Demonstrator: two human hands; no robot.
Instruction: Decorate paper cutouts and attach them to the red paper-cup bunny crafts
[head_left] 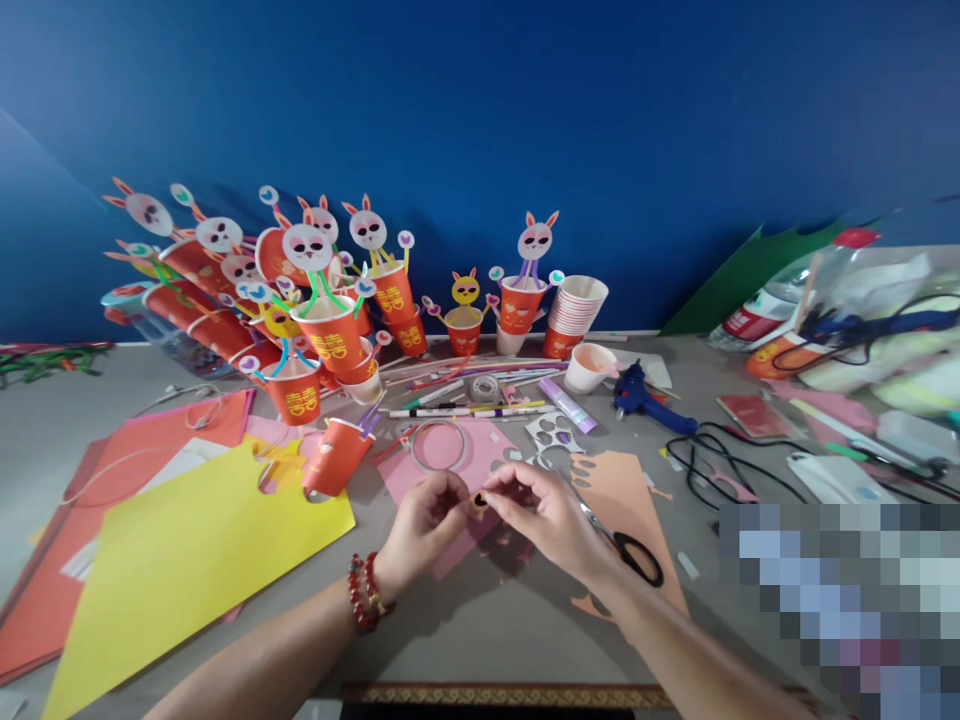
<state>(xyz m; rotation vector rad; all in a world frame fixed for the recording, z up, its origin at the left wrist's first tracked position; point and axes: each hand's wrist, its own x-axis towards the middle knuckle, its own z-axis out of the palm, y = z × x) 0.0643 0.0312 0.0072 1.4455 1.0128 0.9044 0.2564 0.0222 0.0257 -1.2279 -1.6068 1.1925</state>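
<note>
My left hand (424, 522), with red bead bracelets on its wrist, and my right hand (546, 522) meet over the middle of the table. Between their fingertips they pinch a small peach paper disc (481, 500) with a black shape on it. Below them lies pink paper (480, 540), with cut scraps around it. Scissors with black handles (639, 560) rest beside my right wrist, on peach paper (630, 480) with cut-outs along its edge. Left of my hands, an orange paper cup (337, 458) with purple stems leans over on yellow paper (217, 550).
Red paper cups (334, 340) with rabbit faces crowd the back left. Stacked cups (576, 315) stand at the back. A blue glue gun (649, 400), black cables (712, 470), markers (450, 411) and a purple glue stick (568, 404) lie beyond my hands. A bottle (780, 295) is at the right.
</note>
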